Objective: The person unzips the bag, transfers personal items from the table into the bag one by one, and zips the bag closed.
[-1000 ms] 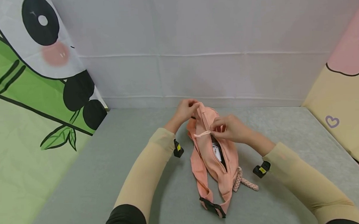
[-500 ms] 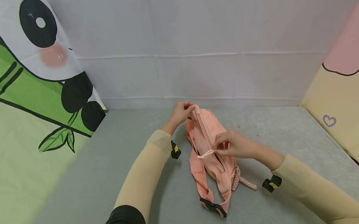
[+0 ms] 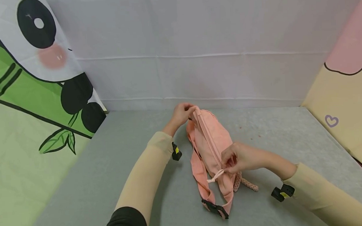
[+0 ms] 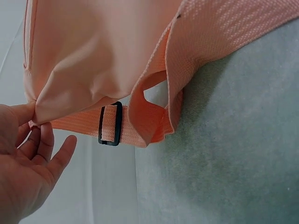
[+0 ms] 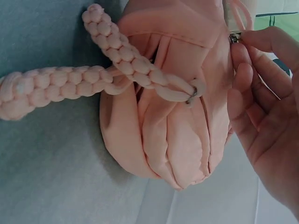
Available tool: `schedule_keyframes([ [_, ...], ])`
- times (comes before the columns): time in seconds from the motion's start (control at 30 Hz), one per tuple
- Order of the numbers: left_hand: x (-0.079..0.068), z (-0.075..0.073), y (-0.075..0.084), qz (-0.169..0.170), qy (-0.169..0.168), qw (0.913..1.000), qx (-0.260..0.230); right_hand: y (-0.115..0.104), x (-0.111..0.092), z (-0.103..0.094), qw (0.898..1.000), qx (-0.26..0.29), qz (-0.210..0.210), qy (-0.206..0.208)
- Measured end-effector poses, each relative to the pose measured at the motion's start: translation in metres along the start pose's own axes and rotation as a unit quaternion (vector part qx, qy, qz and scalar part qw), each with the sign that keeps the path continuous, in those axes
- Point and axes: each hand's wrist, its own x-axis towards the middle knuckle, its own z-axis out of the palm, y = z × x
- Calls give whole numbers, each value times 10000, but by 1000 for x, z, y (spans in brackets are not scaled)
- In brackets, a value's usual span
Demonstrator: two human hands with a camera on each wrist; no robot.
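A peach-pink waist bag (image 3: 218, 128) lies lengthwise on the grey table. At its far end, the left hand (image 3: 181, 115) pinches the fabric corner between thumb and fingers; the left wrist view shows this left hand (image 4: 35, 158) at the corner beside the strap. Near the bag's close end, the right hand (image 3: 243, 157) pinches the zipper pull, whose pale cord loop (image 3: 216, 176) hangs out to the left. The metal zipper slider (image 5: 234, 38) shows at the fingertips in the right wrist view. Behind the slider the zipper's two edges lie together.
The strap (image 3: 198, 169) and its black buckle (image 3: 215, 209) trail toward the near side. Braided cords (image 5: 51, 91) stick out on the bag's right. A white sheet (image 3: 197, 75) rises behind the table (image 3: 134, 161), with cartoon-printed panels at both sides.
The right hand has drawn the zipper pull along the bag toward its near end. The gap that showed a dark inside and something white has closed. The left hand keeps its pinch.
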Motion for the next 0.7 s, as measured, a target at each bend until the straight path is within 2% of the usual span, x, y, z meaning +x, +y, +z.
schedule_keyframes([
  [0.23, -2, -3, 3, -152, -101, 9998, 68, -5, 6, 1, 9993, 108, 73, -349],
  [0.43, 0, -1, 2, 3, 66, 9999, 146, -5, 8, 4, 9991, 57, 249, -352],
  [0.7, -2, -1, 0, -23, -28, 10000, 47, 0, 6, 1, 9969, 384, 620, -284],
])
